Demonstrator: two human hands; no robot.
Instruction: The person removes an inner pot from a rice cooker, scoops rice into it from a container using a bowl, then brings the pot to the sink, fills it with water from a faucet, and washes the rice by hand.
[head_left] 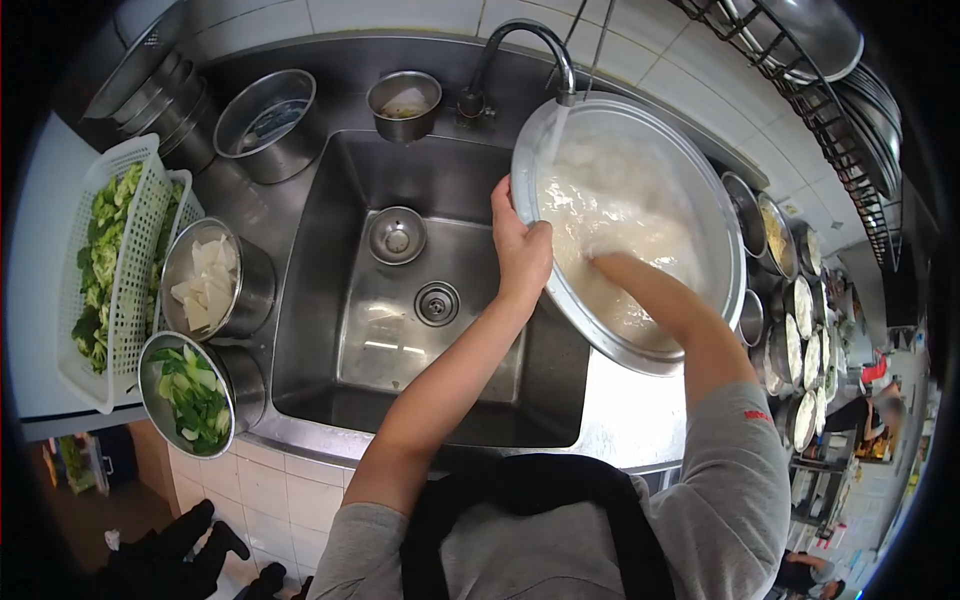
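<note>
A large, round metal basin (725, 190) rests at the right side of the sink, tilted toward me. Cloudy whitish water (640, 215) fills much of it, and a stream pours in from the curved faucet (525, 28). My left hand (522, 245) grips the basin's left rim, thumb on the inside and fingers outside. Into the cloudy water dips my right hand (606, 264); its fingers are under the surface, so I cannot see whether they hold anything. What lies at the bottom of the basin is hidden too.
The steel sink (375, 370) holds a small metal strainer (397, 236). Along the left stand a pot of white slices (208, 285), a pot of leafy greens (190, 400) and a basket of broccoli (140, 270). A wire rack (815, 100) overhangs the right. Other people appear at the edges.
</note>
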